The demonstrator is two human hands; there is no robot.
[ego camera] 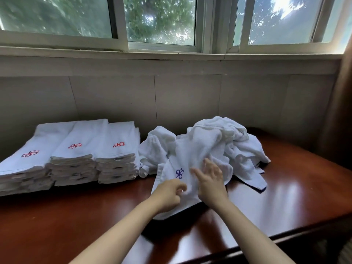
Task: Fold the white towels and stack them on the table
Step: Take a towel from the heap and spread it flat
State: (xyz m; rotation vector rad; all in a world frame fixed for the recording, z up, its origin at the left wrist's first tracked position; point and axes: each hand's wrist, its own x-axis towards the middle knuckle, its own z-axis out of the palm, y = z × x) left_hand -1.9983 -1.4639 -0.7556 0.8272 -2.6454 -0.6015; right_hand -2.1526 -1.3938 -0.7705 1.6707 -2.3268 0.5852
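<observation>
— Where's the next one?
— The white terry towel with a blue embroidered mark (164, 181) lies mid-counter, near side of the crumpled white towel heap (219, 140). The left hand (168, 195) pinches it with curled fingers; the right hand (210, 182) has its fingers spread over it.
— Risk?
— Its far end looks caught in the heap (blur hides how), so a pull may drag the others along.

Bare table (76, 216) in front — stacks (76, 159) left, heap (219, 145) behind

Daylight from the window (160, 21) glares on the table (285, 187); hands motion-blurred, edges bowed.
</observation>
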